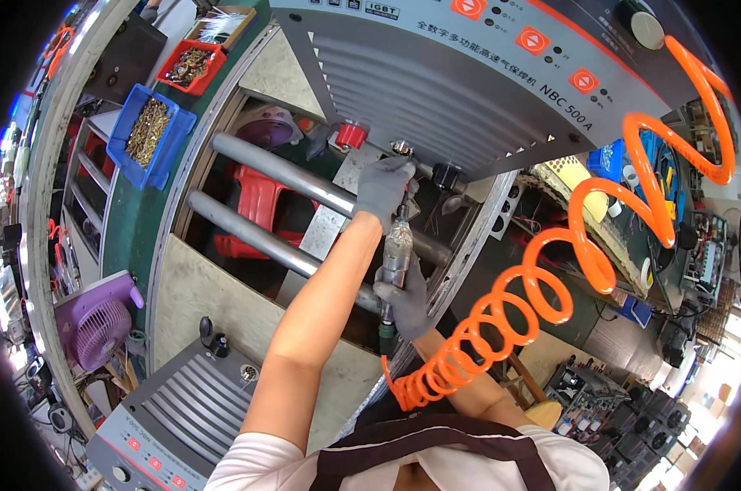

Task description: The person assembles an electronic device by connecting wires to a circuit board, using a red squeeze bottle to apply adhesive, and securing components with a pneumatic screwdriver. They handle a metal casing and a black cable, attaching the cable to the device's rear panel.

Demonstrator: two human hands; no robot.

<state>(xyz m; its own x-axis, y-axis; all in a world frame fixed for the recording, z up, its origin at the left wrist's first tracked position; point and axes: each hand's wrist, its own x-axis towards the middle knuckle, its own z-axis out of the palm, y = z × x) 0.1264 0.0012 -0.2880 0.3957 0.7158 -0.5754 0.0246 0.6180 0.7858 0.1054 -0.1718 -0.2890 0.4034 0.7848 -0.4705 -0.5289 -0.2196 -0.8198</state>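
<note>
My left hand (384, 186), in a grey glove, grips the front end of a silver pneumatic screwdriver (397, 250) right under a metal fitting (401, 148) on the lower edge of a grey ribbed machine panel (460, 90). Lower down, my right hand (405, 299), also in a grey glove, wraps around the tool's body. An orange coiled air hose (542, 278) leaves the rear of the tool and loops up to the right. Beside the fitting on the panel sit a red round terminal (351, 135) and a black one (448, 176).
Two grey steel rollers (280, 176) cross the bench frame below the panel, over a red stool (256, 209). A blue bin (149, 131) and a red bin (190, 65) hold small metal parts at upper left. A purple fan (96, 323) and another grey machine (182, 409) stand at lower left.
</note>
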